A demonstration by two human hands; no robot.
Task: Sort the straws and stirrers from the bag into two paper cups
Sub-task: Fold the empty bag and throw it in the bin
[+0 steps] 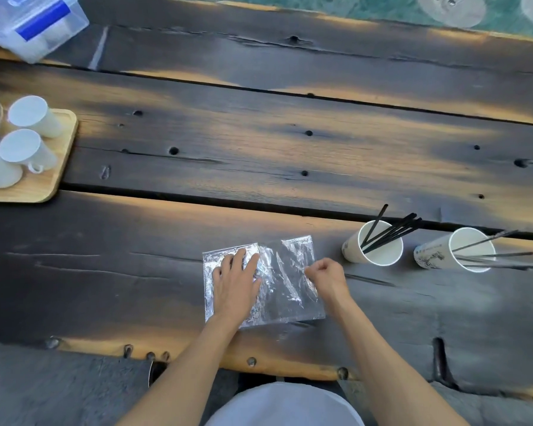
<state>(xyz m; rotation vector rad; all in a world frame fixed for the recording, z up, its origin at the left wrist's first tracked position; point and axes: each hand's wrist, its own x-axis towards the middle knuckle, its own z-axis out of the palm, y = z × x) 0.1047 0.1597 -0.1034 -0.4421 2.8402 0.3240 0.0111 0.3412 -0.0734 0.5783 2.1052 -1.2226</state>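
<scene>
A clear plastic bag [285, 272] lies flat on the dark wooden table near the front edge. My left hand [237, 279] presses flat on the bag's left half with straight fingers. My right hand [325, 275] has curled fingers and pinches the bag's right edge. To the right stand two paper cups. The nearer cup [374, 244] holds several black stirrers [391, 230]. The farther cup [457, 252] holds thin dark straws [499, 256] that lean out to the right.
A wooden tray [57, 167] at the left edge carries several white mugs [28, 149] turned upside down. A clear plastic box with a blue latch [34, 23] sits at the far left corner. Gaps run between the table's planks.
</scene>
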